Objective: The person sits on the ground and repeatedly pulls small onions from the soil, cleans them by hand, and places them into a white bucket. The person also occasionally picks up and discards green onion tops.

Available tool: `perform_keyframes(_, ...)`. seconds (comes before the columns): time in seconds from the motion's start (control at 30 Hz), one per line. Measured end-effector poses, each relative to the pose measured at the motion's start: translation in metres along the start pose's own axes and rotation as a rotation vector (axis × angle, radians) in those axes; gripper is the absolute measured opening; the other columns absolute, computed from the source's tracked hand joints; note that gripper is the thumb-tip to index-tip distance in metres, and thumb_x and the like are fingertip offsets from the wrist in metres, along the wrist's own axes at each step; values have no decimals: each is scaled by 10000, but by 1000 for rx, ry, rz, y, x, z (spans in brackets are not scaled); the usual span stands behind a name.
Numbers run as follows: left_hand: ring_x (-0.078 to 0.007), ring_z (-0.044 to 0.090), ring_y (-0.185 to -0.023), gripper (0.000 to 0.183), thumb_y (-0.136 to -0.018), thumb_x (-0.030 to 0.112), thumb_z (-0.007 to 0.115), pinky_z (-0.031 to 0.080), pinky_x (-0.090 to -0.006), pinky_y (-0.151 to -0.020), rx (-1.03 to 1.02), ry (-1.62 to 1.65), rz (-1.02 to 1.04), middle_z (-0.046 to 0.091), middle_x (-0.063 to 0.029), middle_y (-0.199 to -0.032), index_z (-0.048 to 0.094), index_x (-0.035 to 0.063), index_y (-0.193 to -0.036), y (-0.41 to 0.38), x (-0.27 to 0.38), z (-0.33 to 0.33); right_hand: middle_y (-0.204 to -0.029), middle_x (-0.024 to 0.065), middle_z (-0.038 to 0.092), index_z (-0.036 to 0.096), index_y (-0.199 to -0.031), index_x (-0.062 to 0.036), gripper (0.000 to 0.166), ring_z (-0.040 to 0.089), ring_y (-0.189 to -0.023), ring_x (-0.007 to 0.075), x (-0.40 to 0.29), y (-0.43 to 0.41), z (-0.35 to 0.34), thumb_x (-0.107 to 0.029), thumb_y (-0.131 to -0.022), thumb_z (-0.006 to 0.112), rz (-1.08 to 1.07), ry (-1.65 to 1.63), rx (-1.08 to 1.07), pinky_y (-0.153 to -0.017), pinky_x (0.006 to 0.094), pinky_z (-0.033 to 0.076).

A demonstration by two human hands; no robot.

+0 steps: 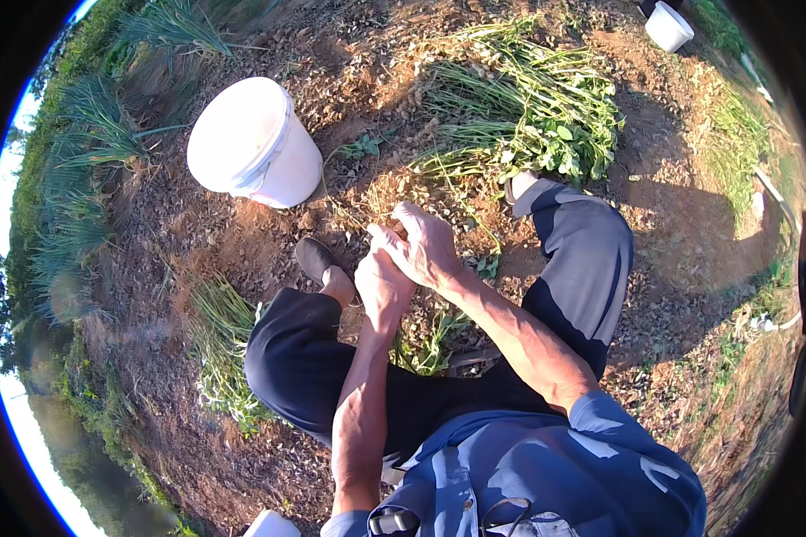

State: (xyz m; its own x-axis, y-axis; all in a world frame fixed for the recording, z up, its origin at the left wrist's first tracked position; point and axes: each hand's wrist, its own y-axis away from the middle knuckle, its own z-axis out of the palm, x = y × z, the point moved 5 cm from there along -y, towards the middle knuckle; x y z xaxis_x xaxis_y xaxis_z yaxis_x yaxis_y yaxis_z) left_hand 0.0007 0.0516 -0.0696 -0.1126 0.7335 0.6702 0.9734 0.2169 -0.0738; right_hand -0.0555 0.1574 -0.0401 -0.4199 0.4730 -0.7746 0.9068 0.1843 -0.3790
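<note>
My left hand [384, 285] is closed around the stems of a peanut plant [433, 342], whose green leaves hang below, between my legs. Crossing over it, my right hand [426, 245] has its fingers curled at the plant's root end, beside the tan tangle of roots [379, 194]. What lies inside the right fingers is hidden. Ahead of my hands, a large heap of pulled peanut plants [524, 101] lies with its pods towards the left and leaves towards the right. A white plastic bucket [289, 161] stands to the left of that heap; its inside is washed out by glare.
A smaller bunch of plants [225, 335] lies beside my left knee. Another white bucket [669, 27] stands at the far right, near a dark-clothed person's edge. Part of a white container [272, 525] shows at the bottom. Onion-like plants [91, 127] grow along the left.
</note>
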Motion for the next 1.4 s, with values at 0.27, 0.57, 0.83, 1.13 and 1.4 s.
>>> perform_keyframes(0.27, -418, 704, -674, 457, -794, 398, 779, 546, -465, -634, -123, 9, -183, 676, -275, -720, 684, -49, -804, 4, -16, 8, -609, 147, 567, 581, -755, -67, 340, 586, -514, 321, 25, 5, 18, -306, -973, 684, 3, 3, -61, -490, 420, 435)
perform_keyframes(0.57, -153, 692, -825, 322, -771, -38, 714, 559, -307, -797, -440, 1107, -484, 753, -61, -982, 737, -18, -1091, 7, 7, -7, -616, -86, 418, 542, -779, -194, 350, 376, -522, 60, 57, 15, 31, -434, -1015, 639, 996, -1358, -10, -471, 239, 311)
perform_keyframes(0.83, -163, 679, -986, 412, -788, -81, 715, 548, -324, -876, -370, 1151, -362, 738, -64, -1119, 711, -1, -1192, 3, 4, -8, -646, -13, 528, 507, -816, -188, 318, 462, -532, 119, 65, 14, 28, -402, -1027, 611, 1091, -1683, 26, -489, 319, 390)
perform_keyframes(1.13, -160, 669, -908, 371, -788, -45, 733, 538, -311, -859, -62, 943, -400, 723, -53, -1049, 666, 14, -1148, -7, -22, -23, -837, 107, 677, 649, -979, -30, 437, 624, -672, 213, 57, -1, 10, -423, -1083, 489, 983, -1704, -53, -608, 372, 550)
perform_keyframes(1.4, -168, 633, -958, 554, -751, 84, 853, 517, -324, -899, -23, 691, -326, 693, -90, -1089, 561, -26, -1210, -22, -59, 22, -1017, 192, 721, 681, -1114, 32, 445, 699, -974, 354, 53, -7, 1, -369, -1080, 491, 997, -1895, -17, -957, 504, 565)
